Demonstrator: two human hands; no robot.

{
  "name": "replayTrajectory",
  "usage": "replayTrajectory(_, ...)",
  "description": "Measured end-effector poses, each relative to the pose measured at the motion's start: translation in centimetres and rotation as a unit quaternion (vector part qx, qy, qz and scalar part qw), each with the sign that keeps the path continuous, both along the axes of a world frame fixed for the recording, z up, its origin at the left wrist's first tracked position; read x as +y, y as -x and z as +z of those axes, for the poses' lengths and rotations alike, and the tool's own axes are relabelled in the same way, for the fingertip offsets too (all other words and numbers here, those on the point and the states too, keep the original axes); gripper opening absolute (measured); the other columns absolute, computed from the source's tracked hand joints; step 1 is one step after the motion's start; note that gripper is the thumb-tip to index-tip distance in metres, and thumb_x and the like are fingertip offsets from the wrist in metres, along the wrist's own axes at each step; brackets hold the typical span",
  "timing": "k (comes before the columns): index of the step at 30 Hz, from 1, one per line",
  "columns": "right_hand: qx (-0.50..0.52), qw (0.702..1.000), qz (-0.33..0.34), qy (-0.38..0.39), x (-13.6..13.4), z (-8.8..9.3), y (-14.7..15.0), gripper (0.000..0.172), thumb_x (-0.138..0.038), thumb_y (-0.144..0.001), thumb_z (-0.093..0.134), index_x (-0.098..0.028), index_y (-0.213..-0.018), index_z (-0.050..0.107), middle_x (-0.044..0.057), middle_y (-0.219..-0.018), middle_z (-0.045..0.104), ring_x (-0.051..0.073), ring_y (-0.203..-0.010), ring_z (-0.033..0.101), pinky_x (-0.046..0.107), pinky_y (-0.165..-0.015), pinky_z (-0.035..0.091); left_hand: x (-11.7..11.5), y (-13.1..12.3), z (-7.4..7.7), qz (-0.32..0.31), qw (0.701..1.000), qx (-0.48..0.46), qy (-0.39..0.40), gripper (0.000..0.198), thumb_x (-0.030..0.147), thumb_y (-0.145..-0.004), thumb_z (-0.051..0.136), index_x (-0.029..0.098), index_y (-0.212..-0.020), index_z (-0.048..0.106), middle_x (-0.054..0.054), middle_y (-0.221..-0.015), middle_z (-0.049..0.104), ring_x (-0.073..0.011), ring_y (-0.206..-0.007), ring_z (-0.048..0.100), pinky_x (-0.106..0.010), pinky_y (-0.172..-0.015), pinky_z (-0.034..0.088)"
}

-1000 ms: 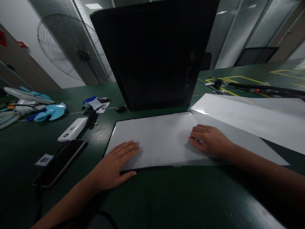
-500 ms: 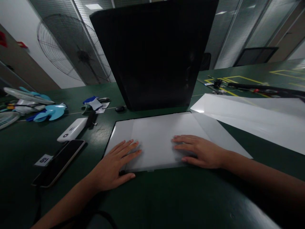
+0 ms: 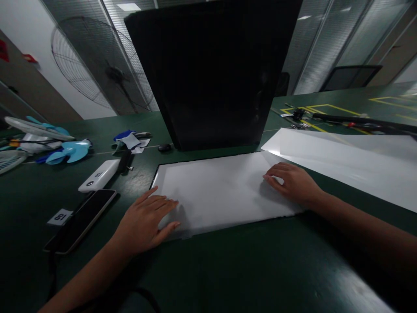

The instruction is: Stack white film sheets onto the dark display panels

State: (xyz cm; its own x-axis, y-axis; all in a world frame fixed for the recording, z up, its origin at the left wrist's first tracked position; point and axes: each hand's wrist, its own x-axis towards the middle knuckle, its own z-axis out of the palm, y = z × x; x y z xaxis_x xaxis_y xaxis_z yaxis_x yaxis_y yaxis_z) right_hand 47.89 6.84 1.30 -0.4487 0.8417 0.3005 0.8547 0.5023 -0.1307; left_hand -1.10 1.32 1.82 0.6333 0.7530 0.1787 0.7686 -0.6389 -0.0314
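A white sheet (image 3: 221, 191) lies flat on a dark-edged panel on the green table (image 3: 228, 269), in front of a tall black screen (image 3: 211, 74). My left hand (image 3: 145, 221) rests palm down on the sheet's near left corner, fingers stretched out. On the sheet's right side, my right hand (image 3: 293, 182) presses down with fingers slightly curled and flat. Neither hand holds anything.
A second large white sheet (image 3: 352, 156) lies to the right. At the left are a black phone (image 3: 81, 219), a white power bank (image 3: 97, 175), a numbered tag (image 3: 60, 216), blue fan blades (image 3: 67, 152) and a big standing fan (image 3: 97, 65). Tools lie at the far right.
The translucent sheet that overhung the panel to the right has slid left and now lies square on it. My right hand swept left and returned right; my left hand shifted slightly left.
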Motion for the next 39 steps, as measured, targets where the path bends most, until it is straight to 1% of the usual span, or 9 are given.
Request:
replayTrajectory(5,-0.006,0.998,0.061,0.000,-0.1,-0.4,0.6,0.040,-0.041,-0.110,0.047,-0.020,-0.105,0.081,0.011,-0.110,0.078,0.026,-0.101,0.073,0.045,-0.090,0.059,-0.2,-0.7,0.6,0.112,0.993,0.032,-0.020,0.066,0.066,-0.104,0.044,0.018,-0.130,0.081,-0.016,-0.124,0.083,-0.0370,-0.118,0.078,-0.065,-0.128,0.038)
replayTrajectory(10,-0.001,0.995,0.096,0.000,-0.3,-1.0,1.0,0.032,-0.038,-0.108,0.053,-0.023,-0.109,0.081,0.009,-0.116,0.078,0.026,-0.106,0.072,0.046,-0.093,0.059,-0.3,-1.2,0.9,0.174,0.983,0.055,-0.015,0.069,0.065,-0.105,0.039,0.016,-0.131,0.081,-0.017,-0.127,0.082,-0.0381,-0.120,0.077,-0.065,-0.128,0.036)
replayTrajectory(15,0.003,0.995,0.100,0.012,-0.4,-1.0,1.0,0.031,-0.036,-0.107,0.054,-0.023,-0.110,0.081,0.009,-0.118,0.077,0.026,-0.107,0.072,0.048,-0.093,0.060,-0.2,-1.3,0.8,0.196,0.977,0.080,-0.017,0.071,0.065,-0.106,0.036,0.016,-0.133,0.080,-0.017,-0.126,0.082,-0.0366,-0.120,0.077,-0.064,-0.127,0.039)
replayTrajectory(21,0.005,0.995,0.096,0.007,-0.3,-0.9,0.8,0.032,-0.035,-0.107,0.053,-0.022,-0.111,0.081,0.009,-0.117,0.078,0.026,-0.106,0.072,0.050,-0.096,0.059,-0.3,-1.6,0.8,0.190,0.978,0.091,-0.004,0.066,0.059,-0.106,0.037,0.017,-0.135,0.079,-0.015,-0.133,0.080,-0.0361,-0.128,0.074,-0.062,-0.127,0.042)
replayTrajectory(26,0.004,0.996,0.093,0.011,-0.1,-0.7,0.7,0.035,-0.038,-0.109,0.050,-0.022,-0.110,0.081,0.009,-0.116,0.078,0.026,-0.107,0.072,0.050,-0.097,0.059,-0.4,-1.5,0.5,0.199,0.977,0.083,0.004,0.065,0.058,-0.105,0.037,0.018,-0.136,0.078,-0.015,-0.133,0.080,-0.0398,-0.131,0.072,-0.064,-0.121,0.049)
replayTrajectory(29,0.001,0.999,0.051,-0.012,0.7,-0.4,-0.7,0.039,-0.040,-0.109,0.047,-0.020,-0.112,0.081,0.011,-0.117,0.078,0.028,-0.108,0.072,0.050,-0.097,0.059,-0.4,-1.4,0.5,0.197,0.978,0.063,0.000,0.064,0.058,-0.105,0.039,0.018,-0.136,0.079,-0.016,-0.135,0.079,-0.0405,-0.131,0.072,-0.065,-0.120,0.049)
replayTrajectory(33,-0.019,0.994,-0.094,-0.052,3.0,-0.6,-5.8,0.047,-0.047,-0.108,0.046,-0.018,-0.128,0.077,0.016,-0.136,0.072,0.035,-0.127,0.065,0.057,-0.110,0.052,-0.4,-1.5,0.4,0.179,0.983,0.034,-0.005,0.063,0.060,-0.102,0.045,0.019,-0.139,0.077,-0.015,-0.142,0.075,-0.0400,-0.133,0.071,-0.065,-0.119,0.050)
replayTrajectory(36,-0.038,0.976,-0.215,-0.011,4.7,-1.6,-10.6,0.064,-0.052,-0.107,0.048,-0.011,-0.156,0.059,0.022,-0.164,0.050,0.041,-0.150,0.048,0.060,-0.123,0.041,-0.4,-1.4,0.1,0.164,0.986,0.025,-0.007,0.066,0.061,-0.099,0.050,0.018,-0.142,0.074,-0.017,-0.149,0.071,-0.0421,-0.137,0.068,-0.066,-0.118,0.051)
replayTrajectory(39,-0.038,0.952,-0.293,0.075,5.8,-2.6,-13.7,0.081,-0.058,-0.108,0.047,-0.005,-0.168,0.040,0.027,-0.174,0.033,0.044,-0.160,0.034,0.059,-0.127,0.036,-0.5,-1.3,-0.1,0.163,0.987,0.018,0.002,0.066,0.062,-0.098,0.051,0.019,-0.144,0.073,-0.018,-0.150,0.069,-0.0439,-0.139,0.066,-0.068,-0.118,0.050)
